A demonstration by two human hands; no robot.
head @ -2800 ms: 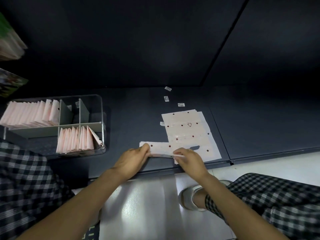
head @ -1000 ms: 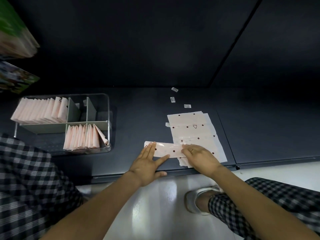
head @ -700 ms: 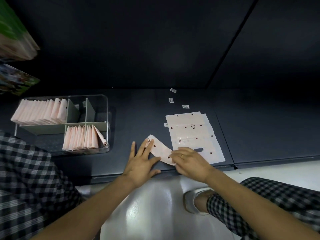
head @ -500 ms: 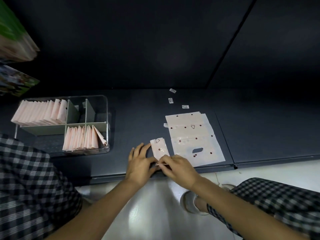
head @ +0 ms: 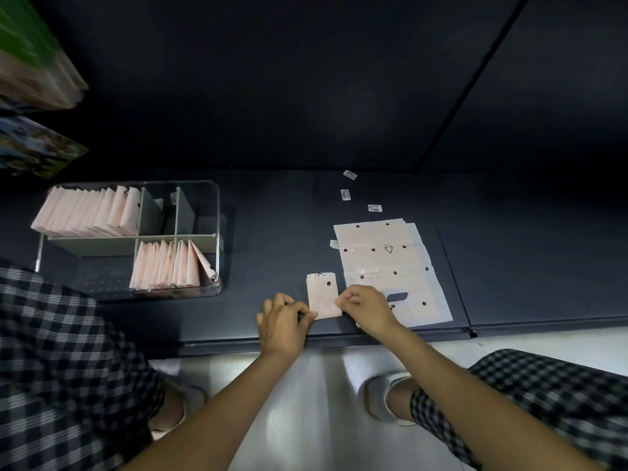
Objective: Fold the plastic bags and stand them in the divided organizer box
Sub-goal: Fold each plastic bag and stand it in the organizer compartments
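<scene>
In the head view, the folded bag [head: 323, 295] lies as a small pink packet on the dark surface [head: 278, 232], near its front edge and just left of the stack of flat bags [head: 390, 266]. The left hand [head: 283, 321] has curled fingers pinching the packet's lower left corner, and the right hand [head: 365, 307] pinches its right edge, so both hands are closed on the same packet, one at each side. Well to the left sits the clear organizer box [head: 217, 232]: its far left compartment holds a full row of standing folded bags [head: 88, 212], and the near right compartment holds a second row [head: 170, 265] with the last packet leaning against the wall. The two small far compartments look empty. By my reading the task is well along but not finished: this packet seems nearly folded and has yet to go into the box, and several flat bags remain unfolded. Three small labels [head: 345, 194] lie beyond the stack.
</scene>
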